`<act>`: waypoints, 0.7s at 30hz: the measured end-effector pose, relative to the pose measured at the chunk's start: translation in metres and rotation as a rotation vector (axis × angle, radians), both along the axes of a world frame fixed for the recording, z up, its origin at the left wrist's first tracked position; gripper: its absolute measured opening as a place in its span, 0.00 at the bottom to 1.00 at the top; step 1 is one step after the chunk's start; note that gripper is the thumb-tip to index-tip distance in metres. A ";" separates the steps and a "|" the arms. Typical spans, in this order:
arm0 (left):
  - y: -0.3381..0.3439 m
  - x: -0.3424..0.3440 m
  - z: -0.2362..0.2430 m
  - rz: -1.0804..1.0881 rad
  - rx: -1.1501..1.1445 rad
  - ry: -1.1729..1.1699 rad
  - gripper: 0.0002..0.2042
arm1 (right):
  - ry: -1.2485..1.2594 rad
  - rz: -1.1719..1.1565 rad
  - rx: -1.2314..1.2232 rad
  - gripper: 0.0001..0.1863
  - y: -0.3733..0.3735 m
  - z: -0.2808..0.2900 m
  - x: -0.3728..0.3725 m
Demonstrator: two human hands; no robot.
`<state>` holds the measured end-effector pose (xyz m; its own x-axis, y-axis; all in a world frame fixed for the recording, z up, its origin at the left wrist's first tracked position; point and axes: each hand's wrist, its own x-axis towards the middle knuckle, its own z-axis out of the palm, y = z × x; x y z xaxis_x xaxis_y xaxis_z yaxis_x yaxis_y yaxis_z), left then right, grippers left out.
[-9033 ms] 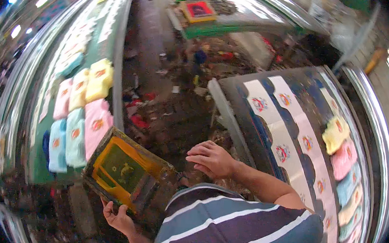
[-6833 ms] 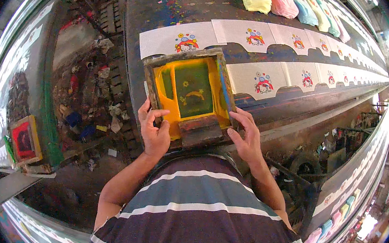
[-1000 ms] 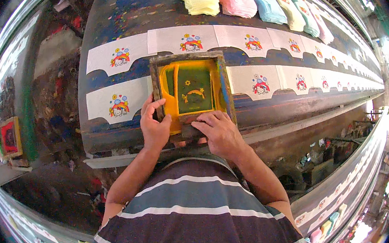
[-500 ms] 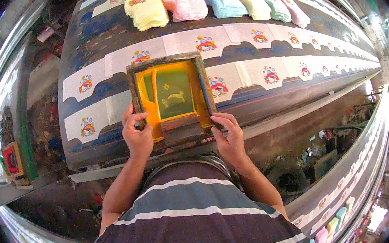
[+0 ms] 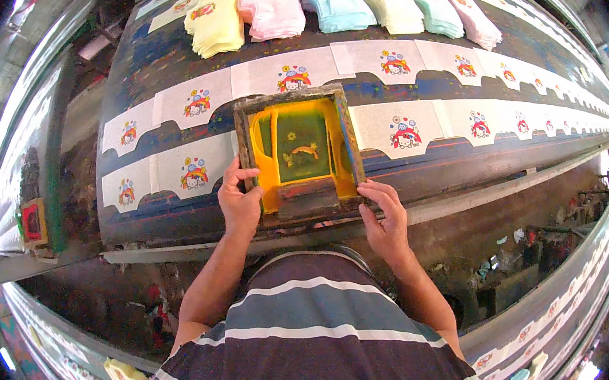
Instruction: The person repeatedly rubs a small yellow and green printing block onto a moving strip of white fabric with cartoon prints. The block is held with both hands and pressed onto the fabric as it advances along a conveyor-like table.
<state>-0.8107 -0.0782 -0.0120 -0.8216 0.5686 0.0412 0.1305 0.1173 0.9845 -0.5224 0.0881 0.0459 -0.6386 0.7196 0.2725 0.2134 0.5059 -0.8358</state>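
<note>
Both my hands grip a screen-printing frame (image 5: 306, 170) by its near corners. Its rim is dark, stained wood, and yellow ink borders a green mesh that bears a small arch and a flower. My left hand (image 5: 242, 202) has thumb and fingers closed on the near left corner. At the near right corner, my right hand (image 5: 387, 218) pinches the rim the same way. Under and around the frame, white printed fabric pieces (image 5: 367, 123) lie in rows on a long dark table (image 5: 191, 224). Whether the frame touches the fabric, I cannot tell.
Stacks of yellow (image 5: 217, 28), pink (image 5: 274, 11) and blue cut fabric (image 5: 337, 6) stand along the table's far part. Another framed screen (image 5: 34, 222), red inside, leans at the left. A second long table (image 5: 549, 316) with printed pieces runs along the right.
The frame, in both my hands, has moved rightward along the near row. A printed piece at its left now shows more fully. The whole view has also shifted slightly.
</note>
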 end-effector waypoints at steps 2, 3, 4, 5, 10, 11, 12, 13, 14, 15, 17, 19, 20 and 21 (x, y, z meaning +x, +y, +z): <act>-0.001 -0.001 -0.001 0.004 0.024 -0.075 0.20 | 0.024 0.011 0.035 0.23 0.001 0.002 0.001; -0.002 -0.001 -0.002 -0.009 0.082 -0.090 0.19 | 0.036 0.033 0.083 0.23 0.000 0.003 0.000; -0.003 -0.002 -0.002 0.003 0.027 -0.098 0.20 | 0.049 0.054 0.135 0.23 0.000 0.004 -0.001; -0.004 -0.005 -0.003 0.000 0.013 -0.080 0.20 | 0.055 0.073 0.182 0.22 -0.001 0.006 -0.002; -0.010 -0.008 -0.004 -0.032 0.057 -0.121 0.20 | 0.151 0.198 0.305 0.23 -0.008 0.014 -0.011; -0.010 -0.009 -0.005 -0.024 0.059 -0.141 0.20 | 0.140 0.225 0.311 0.23 -0.009 0.015 -0.012; -0.010 -0.009 -0.005 -0.016 0.063 -0.159 0.20 | 0.136 0.251 0.322 0.23 -0.010 0.016 -0.012; -0.009 -0.009 -0.006 -0.023 0.086 -0.159 0.20 | 0.132 0.275 0.331 0.24 -0.012 0.017 -0.013; -0.008 -0.010 -0.006 -0.032 0.108 -0.160 0.19 | 0.117 0.296 0.361 0.23 -0.013 0.016 -0.016; -0.008 -0.010 -0.006 -0.043 0.147 -0.163 0.19 | 0.069 0.308 0.373 0.22 -0.015 0.016 -0.021; -0.007 -0.010 -0.007 -0.030 0.095 -0.142 0.19 | -0.037 0.342 0.397 0.22 -0.019 0.016 -0.032; -0.007 -0.010 -0.008 -0.030 0.088 -0.137 0.18 | -0.112 0.368 0.465 0.22 -0.018 0.018 -0.044; -0.006 -0.010 -0.008 -0.038 0.097 -0.141 0.18 | -0.150 0.381 0.502 0.22 -0.017 0.019 -0.050; -0.006 -0.009 -0.008 -0.053 0.131 -0.138 0.18 | -0.196 0.412 0.488 0.23 -0.015 0.021 -0.055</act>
<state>-0.8197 -0.0845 -0.0204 -0.7938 0.6082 0.0065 -0.0046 -0.0167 0.9998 -0.5769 0.0730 0.0672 -0.9059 0.2300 0.3555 0.0467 0.8887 -0.4560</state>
